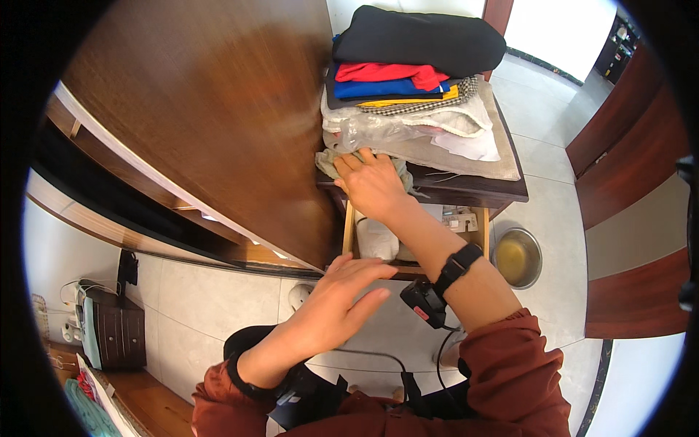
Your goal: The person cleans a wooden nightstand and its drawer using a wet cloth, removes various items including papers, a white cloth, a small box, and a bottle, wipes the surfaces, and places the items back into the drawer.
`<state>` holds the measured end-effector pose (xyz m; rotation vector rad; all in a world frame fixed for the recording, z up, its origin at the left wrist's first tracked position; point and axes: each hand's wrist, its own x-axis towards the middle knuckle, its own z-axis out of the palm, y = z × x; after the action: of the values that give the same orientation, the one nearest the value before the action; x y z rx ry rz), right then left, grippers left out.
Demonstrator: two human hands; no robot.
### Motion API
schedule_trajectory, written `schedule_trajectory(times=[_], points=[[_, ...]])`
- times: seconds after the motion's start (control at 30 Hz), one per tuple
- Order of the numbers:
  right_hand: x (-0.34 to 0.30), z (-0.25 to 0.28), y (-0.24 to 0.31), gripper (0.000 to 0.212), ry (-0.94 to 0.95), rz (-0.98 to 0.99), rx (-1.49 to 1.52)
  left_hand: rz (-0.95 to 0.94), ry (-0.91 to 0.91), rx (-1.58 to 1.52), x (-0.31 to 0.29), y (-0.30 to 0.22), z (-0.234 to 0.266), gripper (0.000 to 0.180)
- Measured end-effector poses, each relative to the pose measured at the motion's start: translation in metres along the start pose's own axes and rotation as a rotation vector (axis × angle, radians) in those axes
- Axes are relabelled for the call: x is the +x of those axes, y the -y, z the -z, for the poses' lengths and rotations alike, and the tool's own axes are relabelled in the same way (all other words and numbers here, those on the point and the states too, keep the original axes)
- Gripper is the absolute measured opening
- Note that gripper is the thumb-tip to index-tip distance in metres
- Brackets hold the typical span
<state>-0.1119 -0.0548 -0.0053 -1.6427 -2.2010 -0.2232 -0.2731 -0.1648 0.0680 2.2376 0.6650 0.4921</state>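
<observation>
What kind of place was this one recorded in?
It looks like a home, possibly a bedroom or storage area, though the exact room is unclear. Pointing that way are the stack of folded fabrics, the open wooden drawer below it and the small dark cabinet at left.

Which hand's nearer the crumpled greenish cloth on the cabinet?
Right. The right hand is on the greenish cloth; the left hand is apart from it, nearer the person's body.
</observation>
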Motion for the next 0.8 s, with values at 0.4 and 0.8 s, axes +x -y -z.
schedule_trajectory(times=[0.4,0.8], points=[[-0.004,-0.015,0.006,0.029,-0.196,0.162,-0.09,0.163,-0.107,-0.432,0.0,0.022,-0.011,0.023],[-0.165,0.118,-0.039,0.024,-0.408,-0.695,0.682,0.098,-0.15,-0.039,0.018,0.054,-0.039,0.02]])
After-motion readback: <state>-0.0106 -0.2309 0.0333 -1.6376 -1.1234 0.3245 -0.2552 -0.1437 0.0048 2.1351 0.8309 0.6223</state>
